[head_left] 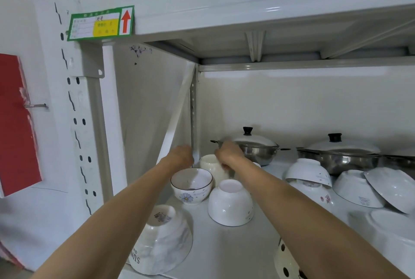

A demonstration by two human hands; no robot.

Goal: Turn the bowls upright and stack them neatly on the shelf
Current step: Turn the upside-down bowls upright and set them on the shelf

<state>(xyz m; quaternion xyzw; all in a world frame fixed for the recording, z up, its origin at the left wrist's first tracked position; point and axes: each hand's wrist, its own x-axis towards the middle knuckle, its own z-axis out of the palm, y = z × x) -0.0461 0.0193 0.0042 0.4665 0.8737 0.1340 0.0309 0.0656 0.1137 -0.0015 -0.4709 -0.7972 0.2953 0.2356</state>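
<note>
Item in hand: a small white bowl (213, 166), at the back left of the shelf (235, 247), lying tilted so that its foot points toward me and a little left, its mouth away toward the wall; I judge it partway through being turned. My right hand (229, 152) comes down on it from above and from the right, fingers curled over its far upper side; how firmly they close I cannot tell, since my own knuckles hide the tips. My left hand (180, 155) sits just to the bowl's left, fingers bent and hidden from view; whether it touches the bowl I cannot tell. The right hand is the nearer and the bowl's axis runs front to back, so the coming turn, as I judge it, must roll the mouth up and toward me. Just in front: a flower-printed bowl (191, 185), already upright, dark-rimmed, the likely base for a stack. Beside that, to the right: a plain white bowl (230, 203), mouth down. Front left edge: a larger marbled bowl (161, 240) with lettering and a sticker on its foot, mouth down. Under my right forearm: a dotted bowl (286, 260), partly hidden. To the right: several wide white bowls (359, 189), overturned and leaning on one another. Behind: two lidded steel pots (253, 146).
</note>
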